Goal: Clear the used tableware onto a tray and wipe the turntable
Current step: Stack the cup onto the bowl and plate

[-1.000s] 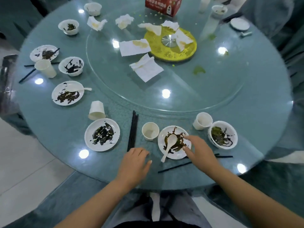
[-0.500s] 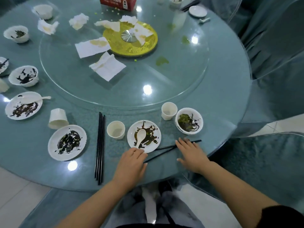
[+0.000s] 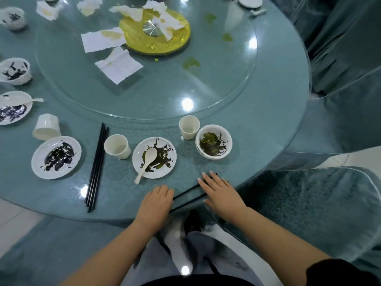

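Both hands lie at the counter (image 3: pixel 268 112) edge: the right hand (image 3: pixel 221 191) flat, fingers straight, pressing on black chopsticks (image 3: pixel 186 196); the left hand (image 3: pixel 157 200) rests over their near ends (grip hidden). Just beyond the hands sits a smeared plate (image 3: pixel 162 159) with a spoon (image 3: pixel 146 162)

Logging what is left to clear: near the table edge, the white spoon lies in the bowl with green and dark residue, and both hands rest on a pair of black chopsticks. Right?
Not quite. The head view shows the white spoon lying on the flat plate, not in the bowl, which holds only residue. Both the left hand and right hand do rest on the black chopsticks.
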A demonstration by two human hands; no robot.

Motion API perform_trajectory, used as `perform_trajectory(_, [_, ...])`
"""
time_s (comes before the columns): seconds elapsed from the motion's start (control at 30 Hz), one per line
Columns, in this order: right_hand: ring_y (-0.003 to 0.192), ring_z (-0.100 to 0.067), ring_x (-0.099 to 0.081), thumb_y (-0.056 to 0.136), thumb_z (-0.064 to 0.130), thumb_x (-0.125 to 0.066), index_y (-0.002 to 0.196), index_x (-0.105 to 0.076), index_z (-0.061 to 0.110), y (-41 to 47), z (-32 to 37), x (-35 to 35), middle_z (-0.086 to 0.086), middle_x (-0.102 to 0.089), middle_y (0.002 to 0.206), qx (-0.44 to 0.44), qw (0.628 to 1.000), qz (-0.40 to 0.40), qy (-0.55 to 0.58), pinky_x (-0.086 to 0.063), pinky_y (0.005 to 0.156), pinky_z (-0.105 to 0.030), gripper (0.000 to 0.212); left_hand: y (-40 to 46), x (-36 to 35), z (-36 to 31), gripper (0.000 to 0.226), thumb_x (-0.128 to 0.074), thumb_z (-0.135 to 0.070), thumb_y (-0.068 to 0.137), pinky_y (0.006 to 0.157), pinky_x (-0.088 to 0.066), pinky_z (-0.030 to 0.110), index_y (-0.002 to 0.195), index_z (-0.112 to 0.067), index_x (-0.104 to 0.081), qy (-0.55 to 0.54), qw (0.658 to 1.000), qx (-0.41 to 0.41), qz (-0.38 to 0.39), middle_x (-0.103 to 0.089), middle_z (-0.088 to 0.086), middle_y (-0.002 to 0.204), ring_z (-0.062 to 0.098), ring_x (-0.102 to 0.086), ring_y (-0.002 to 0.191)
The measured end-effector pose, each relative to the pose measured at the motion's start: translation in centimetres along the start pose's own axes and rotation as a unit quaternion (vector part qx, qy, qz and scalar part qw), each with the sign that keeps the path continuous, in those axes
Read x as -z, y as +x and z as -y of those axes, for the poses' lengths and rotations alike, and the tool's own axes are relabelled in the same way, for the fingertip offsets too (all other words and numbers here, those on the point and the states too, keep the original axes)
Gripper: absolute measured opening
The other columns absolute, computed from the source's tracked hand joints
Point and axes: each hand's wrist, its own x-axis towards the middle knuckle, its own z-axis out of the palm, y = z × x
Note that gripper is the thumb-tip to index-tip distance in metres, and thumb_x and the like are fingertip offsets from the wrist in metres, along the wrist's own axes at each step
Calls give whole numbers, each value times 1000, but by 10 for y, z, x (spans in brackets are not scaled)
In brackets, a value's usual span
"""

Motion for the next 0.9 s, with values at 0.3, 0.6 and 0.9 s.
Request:
perform_trajectory(0.3, [111, -23, -63, 38, 12, -95, 117, -67, 26, -2, -28, -10, -7, -58, 134, 43, 995, -93, -19, -55, 58, -23, 85, -4, -11, -15, 29, -81, -21, 71, 51, -47, 33, 77, -18, -53, -25, 995, 91, 13, -54, 1, 75, 21, -55, 65])
perform_trajectory(0.6, [97, -28, -68, 39, 2, -93, 87, -77, 18, -4, -37, -15, -12, -68, 114, 114, 982, -149, -25, -57, 54, -28, 53, -26, -7, -4, 27, -79, -10, 73, 46, -46, 36, 75, -10, -52, -26, 986, 166, 22, -55, 10, 71, 27, -54, 60])
perform_trajectory(0.9, [58, -19, -55, 35, 2, -87, 66, -62, 13, -10, -30, -1, -2, -56, 67, 120, 972, -155, -127, -26, 34, -22, 41, -30, 2, -9, 10, -44, -13, 97, 78, -42, 26, 107, -14, -43, -11, 975, 213, 69, -50, 3, 109, 19, -48, 98])
